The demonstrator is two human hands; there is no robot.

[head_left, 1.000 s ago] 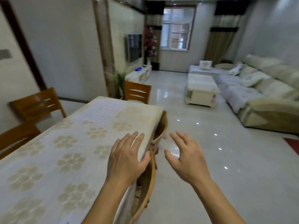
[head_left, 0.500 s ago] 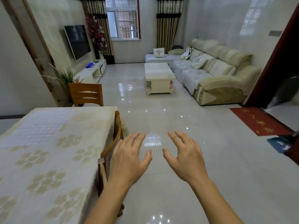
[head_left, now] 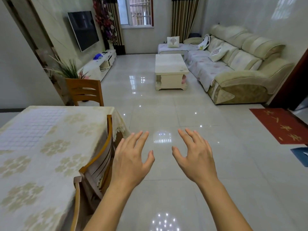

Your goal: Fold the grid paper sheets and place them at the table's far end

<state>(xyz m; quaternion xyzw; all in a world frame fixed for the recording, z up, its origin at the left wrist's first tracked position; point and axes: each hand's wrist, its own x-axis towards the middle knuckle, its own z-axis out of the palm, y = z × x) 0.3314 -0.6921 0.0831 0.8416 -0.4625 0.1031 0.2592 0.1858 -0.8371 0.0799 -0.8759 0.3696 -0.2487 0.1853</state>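
Since the earlier frames the view has swung off the table toward the living room, while both hands stay raised over the tiled floor (head_left: 208, 164). Left hand (head_left: 129, 161) and right hand (head_left: 195, 156) are spread-fingered, holding nothing. Beside the left hand stands a wooden chair (head_left: 100, 157); the grid paper (head_left: 33, 127) lies flat at the far end of the table (head_left: 55, 164).

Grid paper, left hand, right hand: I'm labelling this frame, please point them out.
grid paper (head_left: 31, 129), head view, middle of the sheet.
left hand (head_left: 131, 161), head view, back of hand.
right hand (head_left: 195, 158), head view, back of hand.
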